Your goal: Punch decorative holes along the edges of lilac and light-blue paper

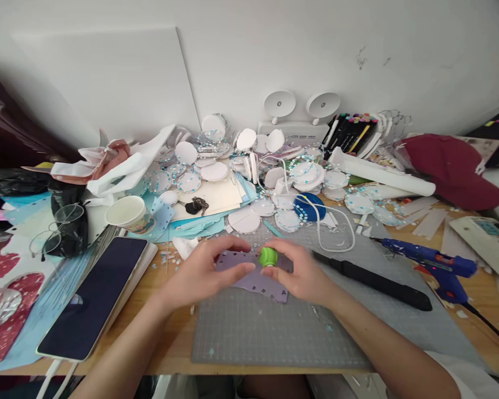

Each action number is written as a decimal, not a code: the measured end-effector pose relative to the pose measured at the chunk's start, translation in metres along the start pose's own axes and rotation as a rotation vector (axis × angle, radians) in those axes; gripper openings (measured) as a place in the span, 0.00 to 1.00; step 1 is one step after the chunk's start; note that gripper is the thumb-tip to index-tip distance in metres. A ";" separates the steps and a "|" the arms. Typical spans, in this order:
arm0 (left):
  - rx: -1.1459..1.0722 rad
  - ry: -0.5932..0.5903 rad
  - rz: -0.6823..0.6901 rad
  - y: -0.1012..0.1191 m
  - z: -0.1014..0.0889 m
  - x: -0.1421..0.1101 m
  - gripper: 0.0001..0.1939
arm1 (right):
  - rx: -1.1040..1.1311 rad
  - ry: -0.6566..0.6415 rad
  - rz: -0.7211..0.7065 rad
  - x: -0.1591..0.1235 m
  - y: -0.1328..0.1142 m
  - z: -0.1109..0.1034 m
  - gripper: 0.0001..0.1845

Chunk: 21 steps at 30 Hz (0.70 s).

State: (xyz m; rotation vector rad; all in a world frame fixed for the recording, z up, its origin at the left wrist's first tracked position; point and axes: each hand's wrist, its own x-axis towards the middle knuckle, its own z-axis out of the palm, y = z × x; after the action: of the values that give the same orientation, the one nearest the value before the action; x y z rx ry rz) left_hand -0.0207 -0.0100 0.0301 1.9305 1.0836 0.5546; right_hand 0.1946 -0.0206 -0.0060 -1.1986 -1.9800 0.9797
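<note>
My right hand (297, 271) is closed round a small bright green craft punch (268, 257), held between thumb and fingers. Below it a sheet of purple paper (255, 280) lies on the grey cutting mat (249, 338), with small dark flower-shaped holes along its edges. At the paper's left side is my left hand (216, 266), its thumb and fingers apart and nothing between them. Whether its fingertips touch the paper, I cannot tell.
To the right lie a black-handled cutter (382, 285) and a blue glue gun (444, 263). On the left are a phone (95, 299) and a paper cup (128, 213). White discs (243, 219) with blue-flowered strands, a white cable (353, 238) and keys (197, 205) crowd the back.
</note>
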 end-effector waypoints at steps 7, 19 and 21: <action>0.735 -0.025 0.151 0.031 0.013 0.004 0.29 | -0.143 -0.018 -0.154 -0.006 -0.001 0.011 0.09; 0.869 -0.257 -0.053 0.040 0.029 0.026 0.16 | -0.267 -0.032 -0.285 -0.008 -0.003 0.014 0.07; 0.858 -0.245 -0.062 0.039 0.030 0.026 0.15 | -0.270 -0.021 -0.295 -0.008 -0.003 0.015 0.07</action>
State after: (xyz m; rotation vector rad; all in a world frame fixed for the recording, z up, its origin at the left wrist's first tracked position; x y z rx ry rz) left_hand 0.0329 -0.0122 0.0451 2.5783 1.3318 -0.2448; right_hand 0.1840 -0.0325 -0.0130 -0.9944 -2.2796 0.5938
